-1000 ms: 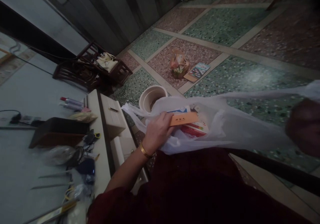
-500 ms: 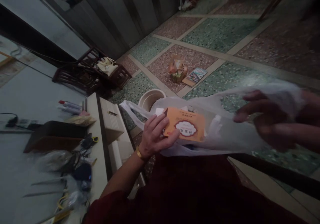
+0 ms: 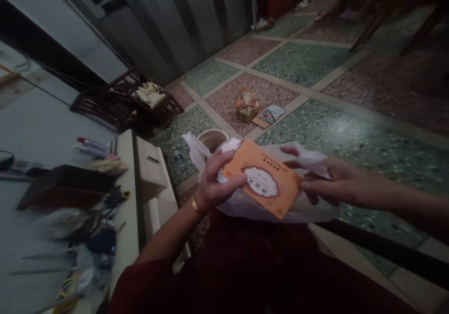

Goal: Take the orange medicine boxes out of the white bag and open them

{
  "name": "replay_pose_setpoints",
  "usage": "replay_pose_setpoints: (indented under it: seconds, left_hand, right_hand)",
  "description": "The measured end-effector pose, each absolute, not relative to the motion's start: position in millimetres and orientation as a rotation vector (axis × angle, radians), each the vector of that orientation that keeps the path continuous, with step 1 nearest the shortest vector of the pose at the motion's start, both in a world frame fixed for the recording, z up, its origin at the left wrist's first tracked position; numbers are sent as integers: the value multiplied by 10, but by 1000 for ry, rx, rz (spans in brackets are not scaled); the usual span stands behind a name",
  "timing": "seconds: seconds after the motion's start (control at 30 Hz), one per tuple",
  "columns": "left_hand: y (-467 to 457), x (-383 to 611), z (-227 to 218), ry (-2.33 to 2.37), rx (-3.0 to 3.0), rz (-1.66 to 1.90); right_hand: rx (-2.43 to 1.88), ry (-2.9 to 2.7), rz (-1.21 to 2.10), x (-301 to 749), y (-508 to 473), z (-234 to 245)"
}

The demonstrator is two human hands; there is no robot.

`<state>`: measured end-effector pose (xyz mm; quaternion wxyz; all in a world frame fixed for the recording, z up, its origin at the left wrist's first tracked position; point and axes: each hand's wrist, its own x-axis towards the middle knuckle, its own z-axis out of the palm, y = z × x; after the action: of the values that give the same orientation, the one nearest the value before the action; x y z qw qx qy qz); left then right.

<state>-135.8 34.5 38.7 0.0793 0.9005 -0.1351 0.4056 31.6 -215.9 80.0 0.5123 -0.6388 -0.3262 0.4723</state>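
An orange cardboard box with a white label and printed characters lies tilted above a white translucent plastic bag. My left hand is closed around the box's left end, its thumb on the printed face. My right hand is at the box's right end, thumb at the corner and fingers closing by its edge. Film of the bag drapes over the right hand's knuckles and hides part of those fingers. White paper or packaging shows behind the box's upper left edge.
A pale bin stands behind the bag. At left, a white cabinet has an open drawer and a cluttered top. A tied bag and a booklet lie on the tiled floor, with a dark wooden chair farther left.
My right hand has moved left to the box, drawing its side of the bag in with it. The box has tilted, its right end lower and nearer me. My left hand keeps its hold.
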Motion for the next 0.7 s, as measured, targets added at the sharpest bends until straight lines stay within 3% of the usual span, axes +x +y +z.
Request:
replay_pose_setpoints:
  seconds: [0.17, 0.4, 0.7]
  left_hand:
    - [285, -930, 488, -179, 2709, 986]
    - [151, -629, 571, -224, 2285, 784]
    - [126, -848, 508, 65, 1521, 137]
  right_hand:
    - [-1474, -915, 1417, 284, -2097, 766]
    - [-1576, -724, 1290, 100, -1945, 829]
    - [-1656, -661, 1160, 139, -1896, 680]
